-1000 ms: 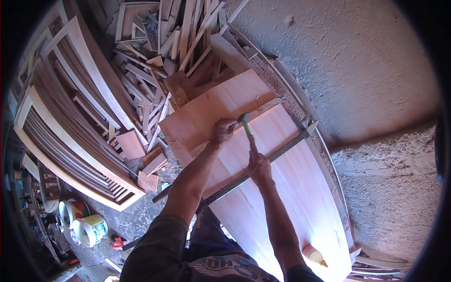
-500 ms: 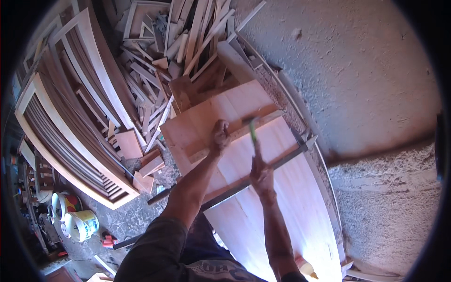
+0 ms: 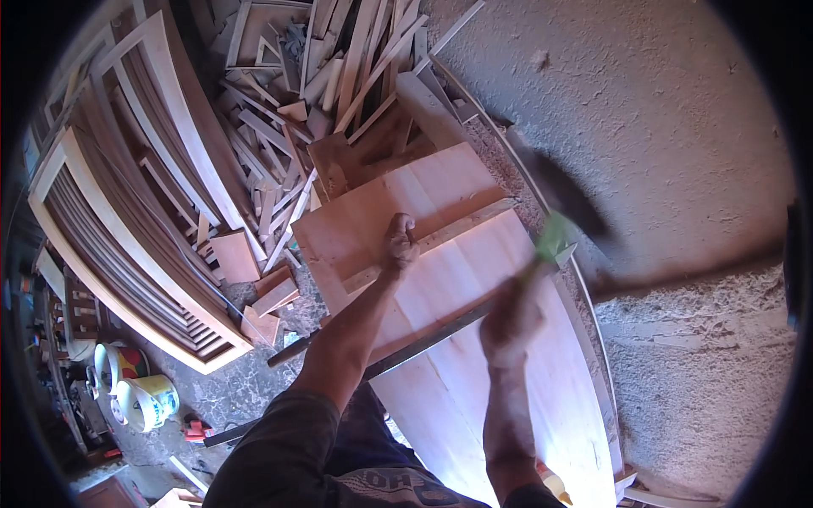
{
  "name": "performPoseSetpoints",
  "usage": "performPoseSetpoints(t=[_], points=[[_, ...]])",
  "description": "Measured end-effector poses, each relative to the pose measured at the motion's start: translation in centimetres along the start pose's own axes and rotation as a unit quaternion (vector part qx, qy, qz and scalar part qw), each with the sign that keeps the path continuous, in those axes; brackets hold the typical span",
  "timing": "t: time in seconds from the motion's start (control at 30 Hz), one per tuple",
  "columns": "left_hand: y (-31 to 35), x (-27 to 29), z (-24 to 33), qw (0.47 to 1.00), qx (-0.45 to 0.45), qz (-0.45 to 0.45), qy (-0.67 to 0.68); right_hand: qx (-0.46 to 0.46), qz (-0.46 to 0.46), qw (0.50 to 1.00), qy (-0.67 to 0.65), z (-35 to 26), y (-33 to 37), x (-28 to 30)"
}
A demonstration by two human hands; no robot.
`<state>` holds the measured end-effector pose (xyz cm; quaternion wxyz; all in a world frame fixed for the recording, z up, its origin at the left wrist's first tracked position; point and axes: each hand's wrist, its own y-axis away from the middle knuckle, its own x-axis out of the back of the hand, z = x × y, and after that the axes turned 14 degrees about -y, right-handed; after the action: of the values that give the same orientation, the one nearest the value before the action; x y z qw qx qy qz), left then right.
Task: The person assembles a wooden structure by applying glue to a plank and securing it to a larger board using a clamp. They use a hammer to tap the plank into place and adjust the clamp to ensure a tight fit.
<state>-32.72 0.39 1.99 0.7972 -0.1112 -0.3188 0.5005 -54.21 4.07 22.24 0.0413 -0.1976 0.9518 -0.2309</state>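
My right hand (image 3: 511, 326), smeared by motion, grips a hammer (image 3: 553, 240) with a green handle; its dark head is a blur raised past the panel's right edge. A light wooden batten (image 3: 466, 227) lies across the wooden panel (image 3: 423, 288). Curled into a fist, my left hand (image 3: 401, 244) rests at the batten toward its left part. Whatever its fingers may hold is hidden. Below the batten, a long dark clamp-like bar (image 3: 432, 337) crosses the panel.
Slatted wooden frames (image 3: 140, 262) lean at the left. A heap of wood offcuts (image 3: 279, 152) fills the far side. Buckets (image 3: 148, 402) stand on the floor at lower left. A rough wall (image 3: 677, 152) borders the right. A yellowish bottle (image 3: 555, 484) lies near my right forearm.
My right hand has swung the hammer up and to the right, away from the batten. My left hand stays at the same spot on the batten.
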Motion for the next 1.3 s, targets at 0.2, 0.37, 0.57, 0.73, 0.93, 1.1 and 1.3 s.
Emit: performPoseSetpoints(t=[0.2,0.37,0.57,0.73,0.93,1.1,1.3], points=[[0.7,0.5,-1.0,0.998,0.028,-0.061,0.015,-0.241,-0.211,0.892,0.318,8.0,5.8,0.3],[0.1,0.4,1.1,0.999,0.022,-0.016,-0.045,0.079,-0.068,0.979,0.177,1.9,-0.3,-0.3],[0.3,0.4,1.8,0.999,-0.017,-0.037,-0.026,-0.218,-0.142,0.932,0.253,9.4,5.1,0.7],[-0.6,1.3,-0.2,0.999,0.018,-0.023,-0.012,0.011,-0.065,0.982,0.175,3.6,0.5,-2.0],[1.2,0.7,-0.4,0.998,0.010,-0.030,-0.052,-0.003,-0.184,0.936,0.300,8.2,5.8,1.0],[0.2,1.1,0.6,0.998,0.047,-0.039,-0.019,-0.039,-0.087,0.966,0.242,1.5,0.5,-2.3],[0.3,1.2,2.7,0.994,0.069,-0.084,0.031,-0.223,-0.234,0.860,0.395,6.6,4.2,-0.1]])
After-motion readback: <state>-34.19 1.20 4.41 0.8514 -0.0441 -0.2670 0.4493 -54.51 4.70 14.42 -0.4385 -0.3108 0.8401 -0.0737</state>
